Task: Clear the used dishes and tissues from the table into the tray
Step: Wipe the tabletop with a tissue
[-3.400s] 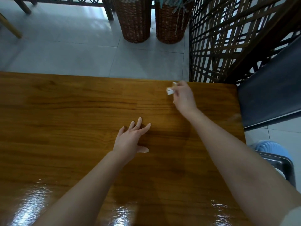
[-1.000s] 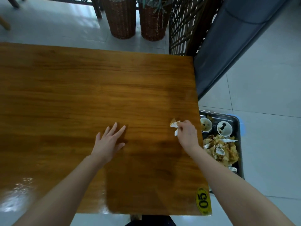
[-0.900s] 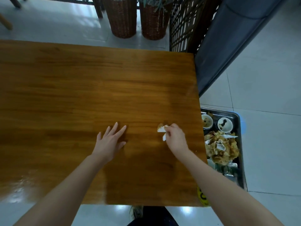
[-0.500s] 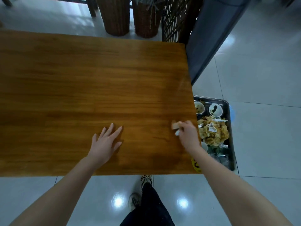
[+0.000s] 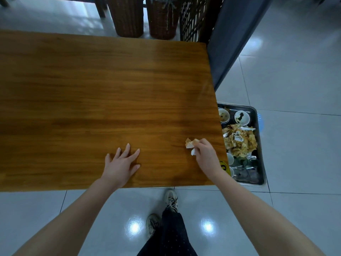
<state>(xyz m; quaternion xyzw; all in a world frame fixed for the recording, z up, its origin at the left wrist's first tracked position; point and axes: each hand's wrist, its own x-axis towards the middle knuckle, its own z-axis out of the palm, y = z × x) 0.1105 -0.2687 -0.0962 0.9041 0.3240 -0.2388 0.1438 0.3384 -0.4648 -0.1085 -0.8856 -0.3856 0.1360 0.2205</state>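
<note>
My right hand (image 5: 205,155) pinches a crumpled, stained tissue (image 5: 190,144) just above the wooden table (image 5: 103,100), near its right front corner. My left hand (image 5: 120,164) lies flat on the tabletop with fingers spread, close to the front edge. A dark metal tray (image 5: 258,145) sits low beside the table's right edge. It holds two small white bowls (image 5: 241,117) with dark residue, a heap of soiled tissues (image 5: 239,141) and some glassware at its near end. The table edge hides the tray's left side.
Two wicker baskets (image 5: 127,17) and a wooden lattice screen (image 5: 193,19) stand beyond the far edge. A dark grey panel (image 5: 230,43) leans at the far right corner. A yellow number sticker (image 5: 224,166) marks the table corner. My legs and shoes (image 5: 170,202) stand on glossy tiles.
My right hand has carried the tissue from the far side of the table back to the right front corner, swinging briefly left on the way. The view has pulled back. My left hand stays flat.
</note>
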